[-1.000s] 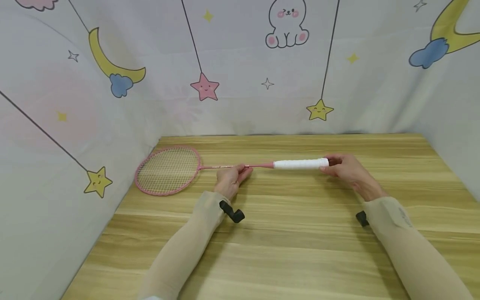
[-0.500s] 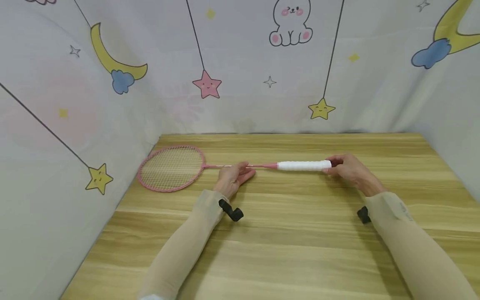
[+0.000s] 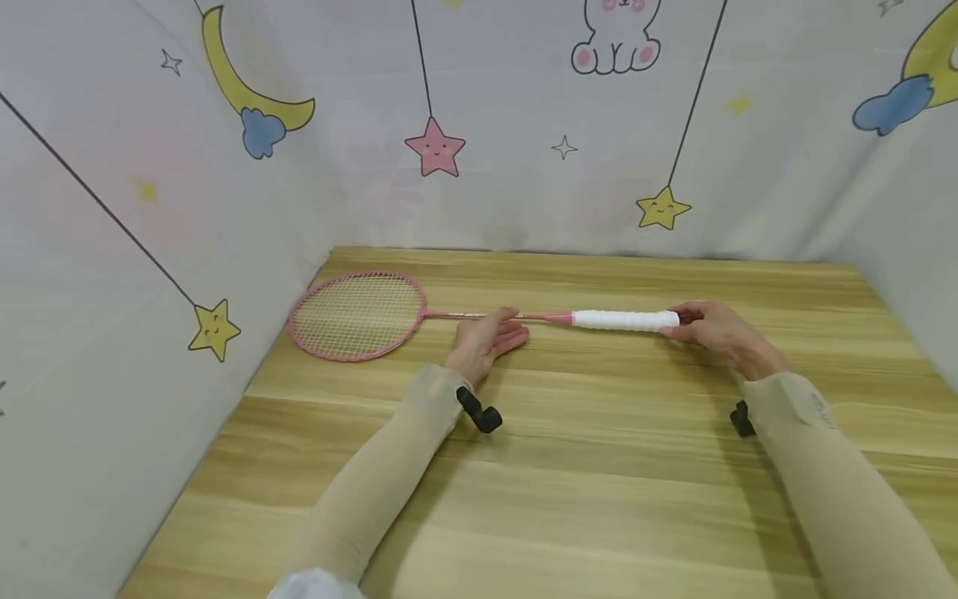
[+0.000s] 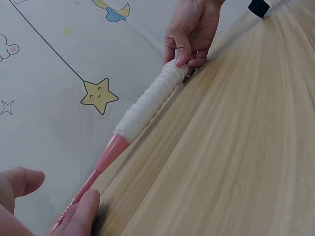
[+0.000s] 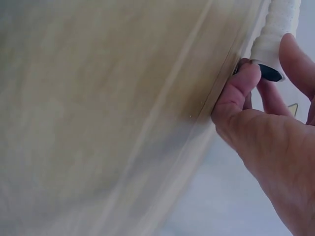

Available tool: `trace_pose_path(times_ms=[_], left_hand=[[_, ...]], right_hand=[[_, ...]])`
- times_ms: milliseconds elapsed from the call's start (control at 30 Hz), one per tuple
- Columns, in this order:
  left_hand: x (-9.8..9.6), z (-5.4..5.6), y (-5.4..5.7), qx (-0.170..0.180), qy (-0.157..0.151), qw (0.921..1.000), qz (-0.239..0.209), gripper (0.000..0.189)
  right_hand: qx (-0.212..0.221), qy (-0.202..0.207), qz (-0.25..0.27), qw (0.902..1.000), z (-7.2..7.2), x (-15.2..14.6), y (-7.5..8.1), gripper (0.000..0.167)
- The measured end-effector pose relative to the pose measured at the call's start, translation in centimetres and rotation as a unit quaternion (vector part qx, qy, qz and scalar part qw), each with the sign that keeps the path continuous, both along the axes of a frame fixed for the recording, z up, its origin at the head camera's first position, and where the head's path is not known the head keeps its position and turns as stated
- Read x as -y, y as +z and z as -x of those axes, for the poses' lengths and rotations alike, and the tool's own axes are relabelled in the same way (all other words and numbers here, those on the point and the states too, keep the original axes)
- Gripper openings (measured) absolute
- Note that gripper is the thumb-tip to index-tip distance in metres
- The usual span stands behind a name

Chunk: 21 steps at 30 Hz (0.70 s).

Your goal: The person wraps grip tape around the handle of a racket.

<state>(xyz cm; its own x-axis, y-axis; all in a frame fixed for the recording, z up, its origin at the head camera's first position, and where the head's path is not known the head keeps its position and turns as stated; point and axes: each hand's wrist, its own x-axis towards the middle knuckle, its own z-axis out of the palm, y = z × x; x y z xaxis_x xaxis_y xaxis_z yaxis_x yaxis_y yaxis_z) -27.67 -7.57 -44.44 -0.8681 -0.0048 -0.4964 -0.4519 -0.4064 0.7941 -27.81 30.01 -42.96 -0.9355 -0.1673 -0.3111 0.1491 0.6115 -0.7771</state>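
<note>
A pink badminton racket point(image 3: 629, 320) with a white wrapped grip lies lengthwise across the wooden table, its strung head point(image 3: 359, 316) to the left. My left hand point(image 3: 485, 339) is at the thin shaft. In the left wrist view its straight fingers point(image 4: 84, 214) lie against the shaft, while the thumb stands apart from it. At the other end my right hand point(image 3: 726, 334) pinches the butt of the grip, thumb on the near side. The right wrist view shows the dark end cap point(image 5: 270, 73) between thumb and fingers.
The wooden table point(image 3: 599, 482) extends in front of and behind the racket. A printed cloth backdrop point(image 3: 509, 200) with stars and moons rises along its back and sides. Black camera mounts point(image 3: 479, 410) sit at both wrists.
The head view has shifted, so the scene sits a little higher and further right. My left fingers have spread more at the shaft. The right hand keeps its hold on the grip's end.
</note>
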Motion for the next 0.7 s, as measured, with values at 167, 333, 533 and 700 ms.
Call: trace_pose_path(times_ms=[167,333,533,700], left_hand=[[-0.1,-0.2,-0.3,-0.004,-0.012,0.9999,-0.002,0.053],[0.5,-0.5,-0.5,-0.035,-0.042,0.9985,-0.007,0.045],[2.4,-2.0,1.1,-0.111,-0.099,0.9851,0.086,0.050],[5.0,-2.9,2.9,-0.213,-0.114,0.9480,0.207,0.048]], right_hand=[[-0.008,0.010,-0.020,0.9997,0.0,0.0,-0.2,0.059],[-0.010,0.020,-0.038,0.9990,0.3,0.2,-0.2,0.059],[-0.015,0.029,-0.040,0.9986,-0.4,0.0,-0.4,0.051],[-0.004,0.030,-0.034,0.9990,-1.2,0.0,-0.5,0.060]])
